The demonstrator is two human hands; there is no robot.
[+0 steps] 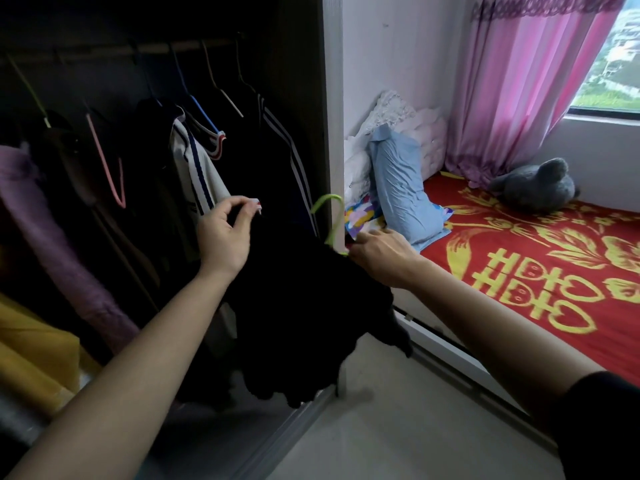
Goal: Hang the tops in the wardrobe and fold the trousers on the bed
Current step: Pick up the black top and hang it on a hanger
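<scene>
The bedroom has pale walls, a pink curtain (519, 81) beside the window (613, 64), and a light floor (398, 427). On the right is the bed (519, 254), under a red cover with a yellow pattern. A blue pillow (401, 188) leans at its head, and a grey plush (536, 185) lies near the curtain.

We face the open wardrobe (301, 64) on the left, which is dark inside. Clothes hang from its rail (104, 51). Among them are a white jacket (197, 168) with a dark stripe, a dark jacket (277, 150) with 2 pale stripes down the sleeve, and a purple garment (41, 202) at the far left. A pink hanger (104, 161) and a blue hanger (201, 109) show among them. Yellow cloth (31, 358) sits low in the corner.

The black top (304, 306) is in front of the wardrobe opening, between our 2 arms. It is below the rail and not on it, and its lower edge hangs loose above the floor. A green hanger (328, 199) sticks out of its upper edge, with the hook up by the wardrobe's side panel.

Our right hand (377, 252) is curled around the base of that hanger where it meets the top. Our left hand (223, 237) is raised at the top's other shoulder, with thumb and fingertips drawn together. Against the dark cloth we cannot tell whether they pinch it.
</scene>
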